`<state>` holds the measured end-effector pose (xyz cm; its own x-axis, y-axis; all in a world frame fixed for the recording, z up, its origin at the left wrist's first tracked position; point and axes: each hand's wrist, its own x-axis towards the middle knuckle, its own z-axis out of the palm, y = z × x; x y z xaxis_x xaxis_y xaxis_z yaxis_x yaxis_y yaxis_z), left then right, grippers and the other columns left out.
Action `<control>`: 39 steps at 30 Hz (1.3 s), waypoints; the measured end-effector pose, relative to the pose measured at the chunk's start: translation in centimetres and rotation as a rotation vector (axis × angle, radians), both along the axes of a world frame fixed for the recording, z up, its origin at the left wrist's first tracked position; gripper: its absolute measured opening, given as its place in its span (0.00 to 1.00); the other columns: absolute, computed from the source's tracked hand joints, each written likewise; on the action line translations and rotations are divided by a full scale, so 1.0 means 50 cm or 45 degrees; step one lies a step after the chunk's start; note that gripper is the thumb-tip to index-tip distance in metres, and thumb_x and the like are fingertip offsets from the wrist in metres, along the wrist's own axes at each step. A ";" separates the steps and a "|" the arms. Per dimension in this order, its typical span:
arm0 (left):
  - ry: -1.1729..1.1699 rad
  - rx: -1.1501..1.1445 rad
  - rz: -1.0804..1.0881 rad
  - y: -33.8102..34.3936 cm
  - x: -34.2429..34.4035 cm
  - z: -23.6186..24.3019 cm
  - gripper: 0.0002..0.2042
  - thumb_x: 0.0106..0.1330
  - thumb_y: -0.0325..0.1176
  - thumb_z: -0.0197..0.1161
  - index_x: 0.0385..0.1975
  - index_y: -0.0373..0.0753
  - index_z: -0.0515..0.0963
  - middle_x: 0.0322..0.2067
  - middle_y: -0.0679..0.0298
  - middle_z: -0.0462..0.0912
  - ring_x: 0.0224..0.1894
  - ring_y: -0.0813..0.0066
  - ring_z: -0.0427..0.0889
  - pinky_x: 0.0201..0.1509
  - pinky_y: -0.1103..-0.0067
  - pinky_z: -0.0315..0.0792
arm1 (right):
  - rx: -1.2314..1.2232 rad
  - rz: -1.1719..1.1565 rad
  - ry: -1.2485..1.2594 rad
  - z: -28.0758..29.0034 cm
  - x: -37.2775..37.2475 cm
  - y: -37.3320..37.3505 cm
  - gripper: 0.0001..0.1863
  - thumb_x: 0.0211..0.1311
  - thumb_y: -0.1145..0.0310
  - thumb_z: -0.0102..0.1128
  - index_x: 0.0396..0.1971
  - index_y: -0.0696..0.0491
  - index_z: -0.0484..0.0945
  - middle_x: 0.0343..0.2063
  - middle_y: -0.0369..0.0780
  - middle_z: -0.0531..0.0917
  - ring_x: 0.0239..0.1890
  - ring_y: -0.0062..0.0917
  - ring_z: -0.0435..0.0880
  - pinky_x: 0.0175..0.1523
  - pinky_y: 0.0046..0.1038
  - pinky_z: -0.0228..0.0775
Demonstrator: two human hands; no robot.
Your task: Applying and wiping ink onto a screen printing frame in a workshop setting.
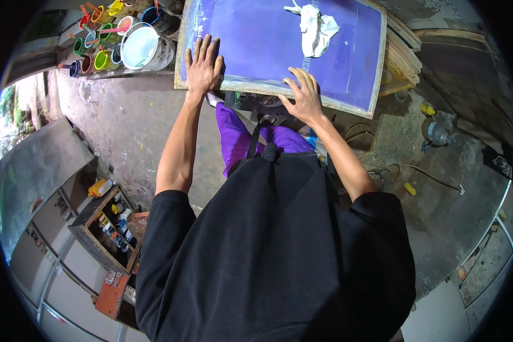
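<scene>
In front of me lies a purple screen-printing frame [251,48] with a worn, pale wooden border. My left hand [202,69] rests flat on its near left corner, fingers spread and pointing away from me. At the middle of the near edge, my right hand [304,97] touches the border with its fingers apart and its thumb near the rim. Neither hand holds anything. A crumpled white cloth [318,31] lies on the purple mesh, beyond my right hand.
Left of the frame stand a white bucket [140,48] and several paint pots with stirrers. More wooden frames [402,57] are stacked at the right. A hose [424,170], a clear plastic bottle [437,134] and a wooden cabinet [105,228] are on the floor.
</scene>
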<state>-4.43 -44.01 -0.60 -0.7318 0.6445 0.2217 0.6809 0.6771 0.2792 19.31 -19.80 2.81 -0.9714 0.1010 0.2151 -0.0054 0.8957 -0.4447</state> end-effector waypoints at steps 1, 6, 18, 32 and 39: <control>0.003 0.021 0.001 0.000 -0.001 0.001 0.29 0.77 0.52 0.49 0.76 0.54 0.63 0.77 0.65 0.59 0.80 0.62 0.52 0.82 0.55 0.39 | -0.014 -0.015 0.010 -0.005 0.005 -0.007 0.24 0.56 0.61 0.73 0.50 0.56 0.80 0.65 0.46 0.72 0.69 0.43 0.68 0.72 0.49 0.56; 0.002 0.006 0.000 -0.001 0.001 0.004 0.28 0.77 0.52 0.49 0.75 0.54 0.63 0.77 0.65 0.59 0.80 0.62 0.52 0.82 0.55 0.39 | 0.026 0.015 0.010 -0.020 0.015 -0.010 0.29 0.57 0.59 0.74 0.56 0.55 0.76 0.69 0.48 0.68 0.72 0.47 0.63 0.75 0.52 0.54; -0.009 -0.006 0.000 -0.002 0.001 0.001 0.29 0.77 0.52 0.49 0.76 0.53 0.63 0.78 0.65 0.58 0.81 0.62 0.51 0.82 0.55 0.38 | 0.035 -0.035 0.062 -0.055 0.024 0.000 0.32 0.52 0.57 0.79 0.55 0.53 0.76 0.68 0.45 0.70 0.72 0.42 0.65 0.74 0.50 0.54; 0.007 -0.067 -0.013 -0.001 -0.002 0.002 0.28 0.78 0.49 0.48 0.76 0.52 0.61 0.78 0.65 0.57 0.81 0.60 0.51 0.81 0.55 0.40 | 0.182 -0.340 0.083 -0.060 0.114 0.016 0.33 0.51 0.62 0.79 0.58 0.50 0.78 0.67 0.44 0.71 0.69 0.43 0.67 0.71 0.50 0.57; 0.016 -0.088 -0.050 0.001 -0.001 0.008 0.28 0.79 0.48 0.46 0.77 0.50 0.60 0.78 0.64 0.56 0.81 0.60 0.50 0.81 0.54 0.40 | 0.244 -0.306 0.179 -0.073 0.140 0.027 0.28 0.55 0.63 0.76 0.57 0.48 0.80 0.64 0.41 0.75 0.67 0.42 0.70 0.70 0.49 0.59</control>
